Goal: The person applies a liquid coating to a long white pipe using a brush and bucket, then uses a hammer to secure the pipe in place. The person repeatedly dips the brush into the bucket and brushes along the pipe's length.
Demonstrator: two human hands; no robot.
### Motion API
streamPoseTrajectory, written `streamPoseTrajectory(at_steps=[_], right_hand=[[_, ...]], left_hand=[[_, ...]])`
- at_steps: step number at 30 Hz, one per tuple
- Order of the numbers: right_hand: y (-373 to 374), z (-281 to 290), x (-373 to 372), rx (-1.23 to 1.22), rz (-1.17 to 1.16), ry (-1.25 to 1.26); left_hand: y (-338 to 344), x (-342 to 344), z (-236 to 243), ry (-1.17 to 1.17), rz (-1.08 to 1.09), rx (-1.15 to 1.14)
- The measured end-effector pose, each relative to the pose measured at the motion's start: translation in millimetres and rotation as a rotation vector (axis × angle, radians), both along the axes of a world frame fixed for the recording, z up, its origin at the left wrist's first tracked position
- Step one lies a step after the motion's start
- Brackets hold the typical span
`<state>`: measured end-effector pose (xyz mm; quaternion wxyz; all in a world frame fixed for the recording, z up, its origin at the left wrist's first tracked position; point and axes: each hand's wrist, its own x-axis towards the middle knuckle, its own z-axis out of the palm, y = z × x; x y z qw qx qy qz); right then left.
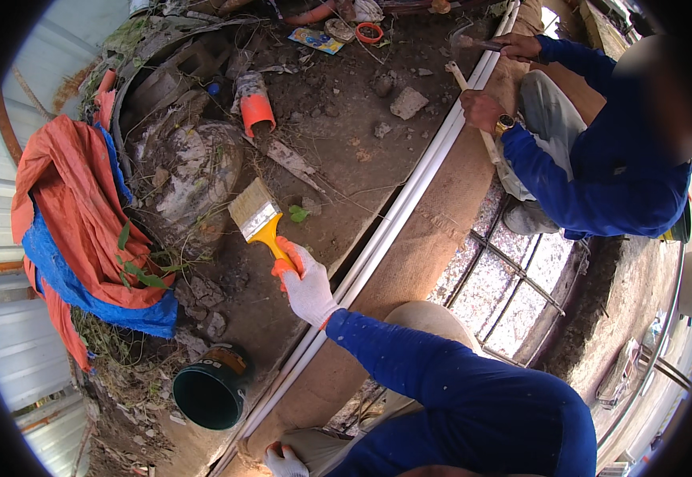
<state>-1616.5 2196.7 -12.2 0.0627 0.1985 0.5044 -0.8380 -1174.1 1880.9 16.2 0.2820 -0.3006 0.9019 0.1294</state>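
As I reach out over the dirt, my right hand [306, 286], in a white glove with orange fingertips, is closed around the yellow handle of a wide paintbrush [259, 220]. The paintbrush is to the upper left of my knuckles, its pale bristles pointing away from me and its metal band catching the light. Whether the bristles touch the ground beneath them, I cannot tell. My left hand [285, 461], gloved too, is at the lower edge beside my trouser leg [318, 450]; it is partly cut off, so I cannot tell whether it grips anything.

Just right of the brush bristles is a small green leaf [298, 213]. Below and left of my right hand a dark green bucket [207, 395] sits on the soil near two white pipes [401, 211], which run side by side on a slant under my right wrist. Along the pipes' right side stretches a strip of brown cloth [424, 246].

To my left an orange and blue tarp [71, 183] is heaped against the corrugated metal wall [8, 346]. Farther up, an orange tube [257, 111] lies with soil in its mouth. At upper right a co-worker [600, 175] in blue sleeves grips a tool handle [485, 44] in one hand and a wooden stick [485, 144] in the other.
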Motion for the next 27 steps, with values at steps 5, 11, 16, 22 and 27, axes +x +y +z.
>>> streamPoseTrajectory(at_steps=[5, 11, 16, 22, 27], right_hand=[[1.9, 2.7, -0.9, 0.013, 0.014, -0.006], [0.9, 0.4, -0.6, -0.003, 0.025, -0.026], [0.8, 4.0, -1.3, -0.012, 0.026, -0.031], [2.0, -2.1, -0.5, -0.032, 0.043, 0.008], [13.7, -5.8, -12.9, -0.120, -0.155, 0.086]], left_hand=[[23.9, -34.1, 24.9, -0.141, 0.065, -0.008], [54.8, -70.4, 54.9, -0.258, 0.164, -0.032], [10.6, -8.2, 11.4, -0.090, -0.064, -0.041], [37.3, -32.8, 36.2, -0.040, 0.083, -0.058], [54.5, -34.6, 20.0, 0.320, 0.218, -0.106]])
